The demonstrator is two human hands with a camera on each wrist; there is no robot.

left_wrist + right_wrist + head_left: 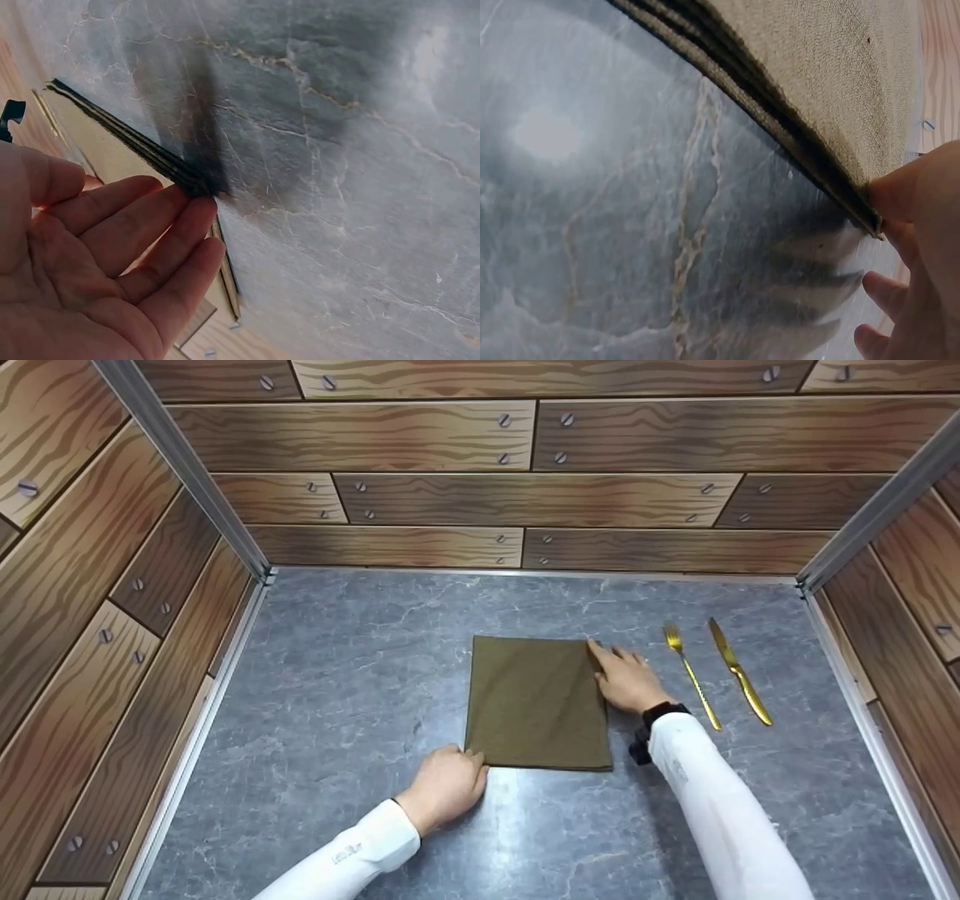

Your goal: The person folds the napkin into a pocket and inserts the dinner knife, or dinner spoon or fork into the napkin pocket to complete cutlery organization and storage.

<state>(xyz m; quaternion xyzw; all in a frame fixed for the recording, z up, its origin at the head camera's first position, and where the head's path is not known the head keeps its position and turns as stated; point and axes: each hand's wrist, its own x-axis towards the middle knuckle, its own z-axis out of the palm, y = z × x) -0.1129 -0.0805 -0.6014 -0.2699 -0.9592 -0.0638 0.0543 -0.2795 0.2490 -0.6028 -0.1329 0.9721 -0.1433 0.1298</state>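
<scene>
A folded olive-brown cloth napkin (538, 705) lies as a near-square on the grey marbled table, its stacked layers showing along the edge in both wrist views. My left hand (448, 781) grips its near left corner; in the left wrist view the fingertips (201, 211) gather right at that corner. At the far right corner is my right hand (631, 679), pinching the cloth between thumb and a finger, while its other fingers (885, 294) spread apart over the table in the right wrist view.
To the right of the napkin lie a gold fork (694, 679) and a gold knife (739, 671), handles toward me. The fork is close to my right wrist. Wood-patterned walls (435, 435) with metal edge strips (199, 735) bound the table (337, 675) at the back and both sides.
</scene>
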